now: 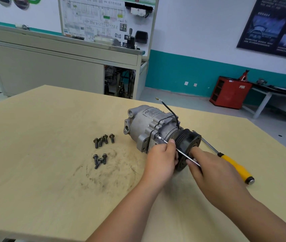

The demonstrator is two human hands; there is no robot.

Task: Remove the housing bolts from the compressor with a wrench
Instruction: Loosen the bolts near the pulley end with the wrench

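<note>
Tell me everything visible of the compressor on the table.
The compressor is a grey cast-metal cylinder lying on its side on the table, ports at its far end, a black grooved pulley facing the person. A black wire arcs up from it. A slim wrench, held by the left hand and right hand, meets a bolt on its flange.

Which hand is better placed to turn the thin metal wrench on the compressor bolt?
Right. The right hand grips the free end of the thin metal wrench, giving leverage; the left hand holds it near its head, at the grey metal compressor, likely only steadying.
</note>
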